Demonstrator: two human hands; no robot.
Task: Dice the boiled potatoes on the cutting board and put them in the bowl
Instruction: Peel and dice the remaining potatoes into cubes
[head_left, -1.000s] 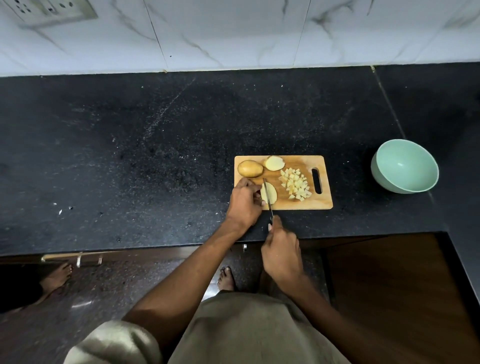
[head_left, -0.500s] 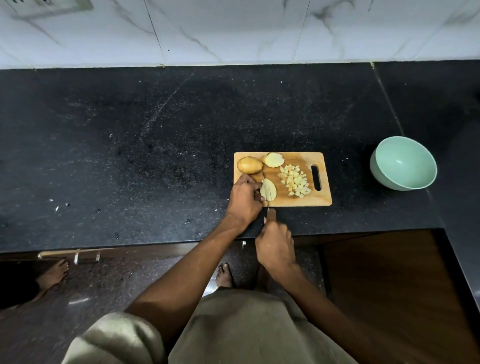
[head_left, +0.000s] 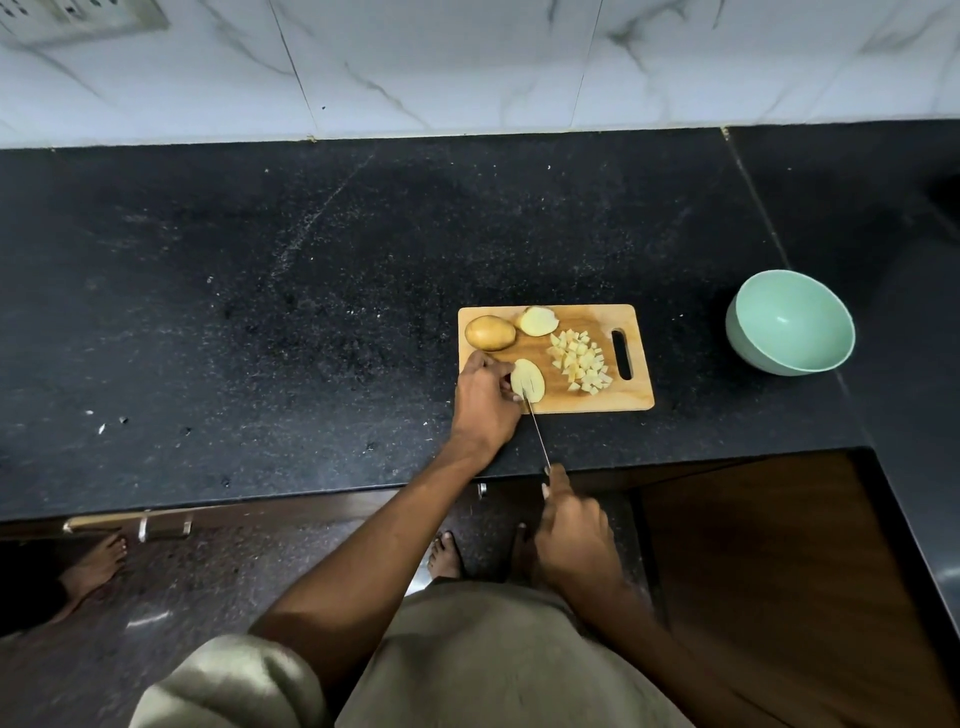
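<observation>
On the cutting board (head_left: 623, 400) at 7 o'clock, the left hand (head_left: 483, 402) pins the potato half (head_left: 529, 378); the right hand (head_left: 571, 530) grips the knife (head_left: 537, 431). Boiled flesh looks soft, crumbly, slippery: hold its skin edge. Empty bowl (head_left: 789, 322) sits at 3 o'clock

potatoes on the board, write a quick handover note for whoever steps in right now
Left hand steadies a potato half on the cutting board, at its near left.
Right hand has its grip on the knife, blade tip on that half.
Done: a pile of diced pieces lies on the board near the handle slot.
Left: finish this half, the other half and the whole potato at the back, then move all dice to the green bowl, empty at right.
</observation>
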